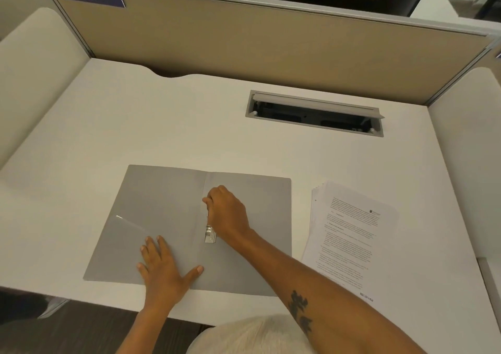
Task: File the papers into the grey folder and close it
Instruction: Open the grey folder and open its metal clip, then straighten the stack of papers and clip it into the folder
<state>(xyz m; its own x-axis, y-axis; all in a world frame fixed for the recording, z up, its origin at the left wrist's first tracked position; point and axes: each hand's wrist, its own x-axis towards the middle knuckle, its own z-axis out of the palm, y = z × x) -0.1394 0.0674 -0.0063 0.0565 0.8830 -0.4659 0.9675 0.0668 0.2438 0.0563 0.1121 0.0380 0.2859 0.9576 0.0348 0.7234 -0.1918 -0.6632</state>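
The grey folder (162, 204) lies open and flat on the white desk (189, 126), near its front edge, with both covers spread to either side of the centre crease. The left hand (165, 267) rests palm down on the left cover near the front edge, fingers and thumb splayed wide, pressing the cover against the desk. The right hand (227, 212) sits over the spine, curled with its fingertips drawn together on the upper part of the metal clip (210, 234) fixed along the crease; how firmly it pinches the clip I cannot tell, as the hand covers that part. The papers (349, 234), a stack of printed sheets slightly fanned at the edges, lie on the desk just to the right of the folder, apart from it and untouched by either hand. Farther back in the desk a cable hatch (314, 112) stands open, in front of the tan partition (244, 39)
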